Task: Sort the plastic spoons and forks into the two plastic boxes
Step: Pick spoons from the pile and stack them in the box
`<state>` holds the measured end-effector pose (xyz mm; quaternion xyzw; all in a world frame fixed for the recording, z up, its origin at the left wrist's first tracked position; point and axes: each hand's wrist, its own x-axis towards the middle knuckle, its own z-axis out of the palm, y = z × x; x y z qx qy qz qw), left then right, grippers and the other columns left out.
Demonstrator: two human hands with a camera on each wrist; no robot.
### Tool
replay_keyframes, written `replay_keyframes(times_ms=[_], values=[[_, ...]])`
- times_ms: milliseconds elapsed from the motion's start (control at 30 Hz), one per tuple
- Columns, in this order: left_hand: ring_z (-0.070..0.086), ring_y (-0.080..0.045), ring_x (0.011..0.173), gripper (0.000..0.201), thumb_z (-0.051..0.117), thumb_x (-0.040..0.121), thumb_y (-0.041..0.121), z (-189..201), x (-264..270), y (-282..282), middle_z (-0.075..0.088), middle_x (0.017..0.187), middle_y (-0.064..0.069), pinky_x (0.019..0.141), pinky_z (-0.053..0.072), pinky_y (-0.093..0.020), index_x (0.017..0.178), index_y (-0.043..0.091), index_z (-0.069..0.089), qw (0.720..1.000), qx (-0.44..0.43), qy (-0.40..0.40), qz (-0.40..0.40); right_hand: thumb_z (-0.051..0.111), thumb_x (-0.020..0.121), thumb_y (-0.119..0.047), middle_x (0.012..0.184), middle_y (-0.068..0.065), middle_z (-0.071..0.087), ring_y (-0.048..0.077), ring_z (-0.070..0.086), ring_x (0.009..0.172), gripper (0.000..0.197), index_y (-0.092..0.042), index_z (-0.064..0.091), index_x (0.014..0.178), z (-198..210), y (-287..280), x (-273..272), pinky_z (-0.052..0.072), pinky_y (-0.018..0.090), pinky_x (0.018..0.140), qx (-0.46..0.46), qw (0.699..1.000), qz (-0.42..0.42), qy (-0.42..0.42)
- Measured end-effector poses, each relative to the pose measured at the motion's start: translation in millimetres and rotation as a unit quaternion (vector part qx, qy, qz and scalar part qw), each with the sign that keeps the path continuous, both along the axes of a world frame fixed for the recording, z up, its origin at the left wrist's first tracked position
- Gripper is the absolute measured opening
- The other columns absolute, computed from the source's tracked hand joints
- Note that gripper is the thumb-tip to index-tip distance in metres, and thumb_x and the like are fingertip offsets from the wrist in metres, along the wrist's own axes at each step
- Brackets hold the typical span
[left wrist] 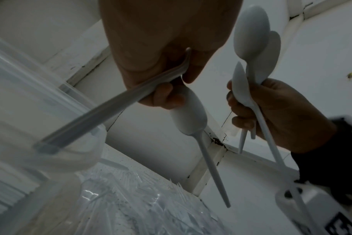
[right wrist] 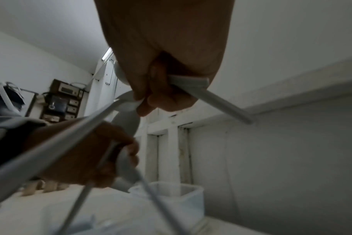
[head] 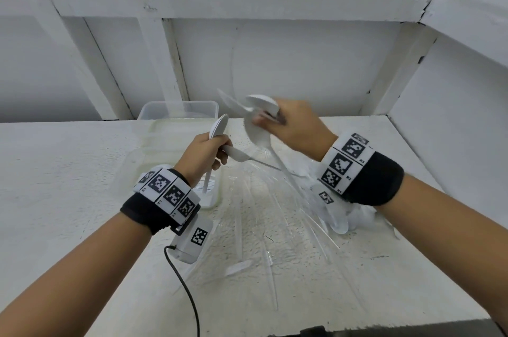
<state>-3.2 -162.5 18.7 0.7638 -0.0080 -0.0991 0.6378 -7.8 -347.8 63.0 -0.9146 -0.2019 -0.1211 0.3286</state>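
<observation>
L hand gripped white plastic spoons, handles down; clear plastic box lay at 11 o'clock, nearer it. R hand clutched more spoons.

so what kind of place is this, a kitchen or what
Probably a plain workroom or storage corner, not a fitted kitchen: a rough white-painted worktop, bare white walls with painted beams, and an old switchboard on the far wall.
</observation>
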Motion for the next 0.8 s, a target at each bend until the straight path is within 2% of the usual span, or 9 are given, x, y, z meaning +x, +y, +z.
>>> replay_keyframes(times_ms=[33,100,167,233,300,433,533,667,800], values=[[0.043,-0.012,0.047,0.027,0.04,0.093,0.007,1,-1,0,0.05,0.059,-0.008,0.044,0.03,-0.02,0.07,0.005,0.053,1.0,-0.022,-0.002,-0.003,0.059,0.091,-0.026,0.063,-0.013,0.05,0.0,0.045,0.057,0.015,-0.014,0.058,0.084,-3,8,-3,0.036,0.011,0.057,0.007,0.999,0.012,0.03],[0.042,-0.012,0.046,0.027,0.039,0.093,0.005,4,-3,0,0.047,0.059,-0.009,0.044,0.028,-0.021,0.069,0.005,0.052,0.998,-0.065,-0.004,-0.005,0.06,0.09,-0.025,0.061,-0.009,0.049,0.001,0.044,0.055,0.021,-0.012,0.053,0.075,-13,20,-6,0.035,0.012,0.054,0.032,0.996,0.008,0.087],[0.04,-0.012,0.045,0.03,0.038,0.092,0.003,7,-3,2,0.045,0.059,-0.009,0.044,0.027,-0.02,0.066,0.005,0.051,0.995,-0.101,-0.002,-0.004,0.059,0.09,-0.024,0.066,-0.001,0.052,0.005,0.044,0.053,0.025,-0.002,0.057,0.079,-23,25,-5,0.036,0.013,0.051,0.071,0.988,-0.015,0.137],[0.039,-0.013,0.046,0.035,0.037,0.091,0.002,10,-4,6,0.046,0.06,-0.009,0.045,0.028,-0.02,0.059,0.006,0.051,0.992,-0.126,-0.005,-0.007,0.057,0.091,-0.024,0.072,0.002,0.056,0.006,0.048,0.051,0.021,-0.005,0.06,0.084,-28,28,-5,0.043,0.02,0.052,0.103,0.978,-0.03,0.178],[0.039,-0.013,0.048,0.044,0.036,0.091,0.003,10,-3,10,0.05,0.06,-0.006,0.046,0.029,-0.021,0.052,0.009,0.054,0.99,-0.142,-0.009,-0.011,0.055,0.092,-0.024,0.074,0.003,0.056,0.004,0.05,0.044,0.016,-0.011,0.058,0.084,-30,30,-7,0.046,0.021,0.049,0.117,0.97,-0.025,0.213],[0.04,-0.011,0.048,0.035,0.035,0.092,0.005,11,-6,11,0.055,0.055,0.002,0.048,0.029,-0.02,0.061,0.007,0.05,0.988,-0.152,-0.003,-0.016,0.055,0.093,-0.024,0.067,0.0,0.053,0.0,0.047,0.041,0.014,-0.012,0.055,0.084,-33,40,-13,0.042,0.018,0.046,0.142,0.961,-0.01,0.237],[0.037,-0.013,0.055,0.029,0.042,0.09,0.012,8,-7,12,0.054,0.061,0.002,0.05,0.028,-0.022,0.063,0.009,0.05,0.983,-0.18,0.003,-0.023,0.053,0.093,-0.019,0.076,0.003,0.055,0.004,0.047,0.037,0.009,-0.011,0.056,0.094,-39,49,-17,0.044,0.023,0.046,0.208,0.944,-0.037,0.254],[0.056,-0.021,0.066,0.017,0.049,0.077,0.021,7,-9,10,0.053,0.062,-0.002,0.06,0.036,-0.031,0.063,0.011,0.052,0.979,-0.201,0.017,-0.02,0.055,0.092,-0.017,0.082,0.008,0.059,0.01,0.052,0.051,0.017,-0.003,0.059,0.103,-47,59,-23,0.044,0.02,0.043,0.282,0.918,-0.05,0.273],[0.065,-0.011,0.064,0.018,0.044,0.094,0.013,3,-14,3,0.055,0.064,0.001,0.057,0.049,-0.026,0.078,0.009,0.052,0.98,-0.197,0.02,-0.015,0.058,0.091,-0.018,0.081,0.007,0.063,0.016,0.062,0.07,0.015,-0.005,0.063,0.098,-51,66,-27,0.055,0.03,0.058,0.305,0.914,-0.056,0.261]])
